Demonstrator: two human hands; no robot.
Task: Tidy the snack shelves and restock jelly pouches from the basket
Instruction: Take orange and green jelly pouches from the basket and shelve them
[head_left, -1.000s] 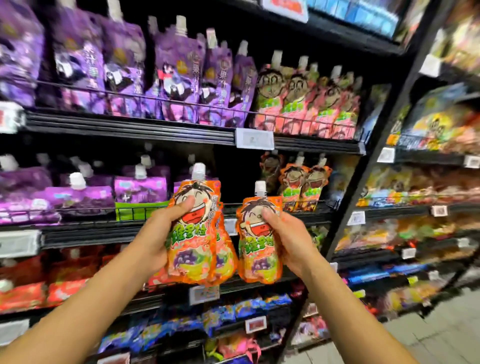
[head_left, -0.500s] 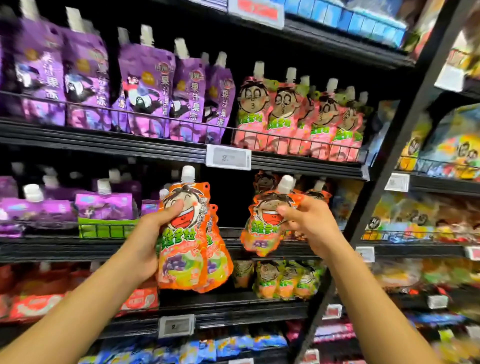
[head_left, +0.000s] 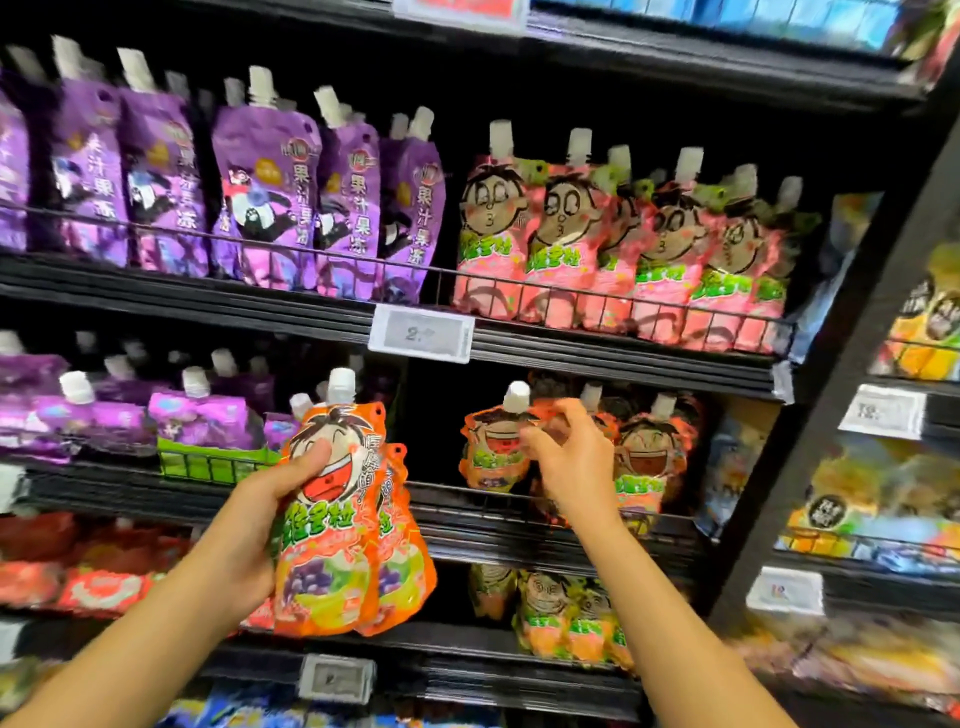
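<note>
Landmark: white price tag (head_left: 421, 332) clipped to the front edge of the upper shelf (head_left: 623, 353).

Left hand (head_left: 249, 525), below and left of the tag, in front of the shelving: fingers curled round a small stack of orange jelly pouches (head_left: 337, 519), thumb pressed on the printed cartoon face of the front pouch. At least two pouches in the stack, upright, white caps up.

Right hand (head_left: 571, 462), below and right of the tag, reaching into the middle shelf (head_left: 545, 525): fingers pinch the top edge of a single orange pouch (head_left: 493, 447) beside its white cap. Pouch tilted; whether its base touches the shelf cannot be told. Just right of this hand, more orange pouches (head_left: 649, 457) stand behind the wire rail.

Above the tag, left: purple pouches (head_left: 270, 197). Above the tag, right: pink pouches (head_left: 623, 244). Further pouches (head_left: 571, 618) on the shelf below the right hand, blurred.
</note>
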